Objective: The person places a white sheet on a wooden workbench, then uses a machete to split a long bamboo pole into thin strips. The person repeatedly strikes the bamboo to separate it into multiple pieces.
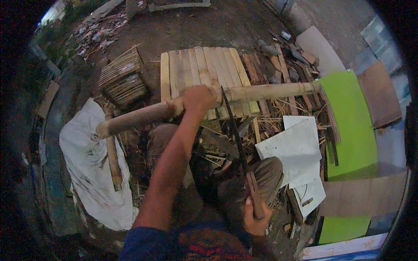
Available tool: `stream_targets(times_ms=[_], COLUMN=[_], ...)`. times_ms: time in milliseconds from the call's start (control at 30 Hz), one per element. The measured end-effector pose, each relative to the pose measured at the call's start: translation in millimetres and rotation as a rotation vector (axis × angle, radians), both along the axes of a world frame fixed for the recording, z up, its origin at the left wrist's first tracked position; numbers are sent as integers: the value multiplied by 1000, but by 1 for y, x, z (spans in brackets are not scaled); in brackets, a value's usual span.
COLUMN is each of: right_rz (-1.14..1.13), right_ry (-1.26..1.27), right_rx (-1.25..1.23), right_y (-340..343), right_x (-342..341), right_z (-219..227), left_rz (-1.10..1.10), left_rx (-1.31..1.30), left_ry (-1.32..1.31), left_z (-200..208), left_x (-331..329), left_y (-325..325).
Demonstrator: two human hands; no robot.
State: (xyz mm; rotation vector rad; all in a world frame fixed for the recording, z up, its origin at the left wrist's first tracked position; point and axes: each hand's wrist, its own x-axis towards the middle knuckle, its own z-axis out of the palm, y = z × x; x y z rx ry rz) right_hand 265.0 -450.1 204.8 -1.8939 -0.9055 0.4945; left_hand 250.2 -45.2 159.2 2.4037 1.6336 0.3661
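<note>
A thick bamboo pole (274, 91) lies crosswise in front of me, over a small slatted wooden platform (185, 65). My left hand (200, 100) is closed around it near the middle. In my right hand (257, 219) is the wooden handle of a saw (237, 137), held low by my right knee. Its long, thin, dark blade slants up and away from me. The blade's far end meets the pole just right of my left hand; whether it has cut in, I cannot tell.
White sacking (93, 178) with a short bamboo piece (114, 163) stands left. A slatted crate (124, 76) is behind it. Offcuts and splinters (278, 108) litter the ground. White sheets (296, 152) and green panels (350, 126) lie right, near the pole's end.
</note>
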Motion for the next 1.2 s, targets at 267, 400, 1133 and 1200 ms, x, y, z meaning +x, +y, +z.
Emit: stream_targets(times_ms=[267,400,1133,1200], right_rz=[-75,-2,-32,-33], right_ry=[-176,-59,15,-7], right_rx=[91,227,118,97], right_y=[246,203,39,42], right_x=[55,44,-5,-5], right_z=[-35,-39,2,15], left_rz=[-27,-35,63,48], left_rx=[106,38,25,33], left_ry=[-43,-56,-73,-84], left_z=[-1,-9,5,2], left_x=[3,-11,-3,-2], left_y=[-11,-2,-3,-9])
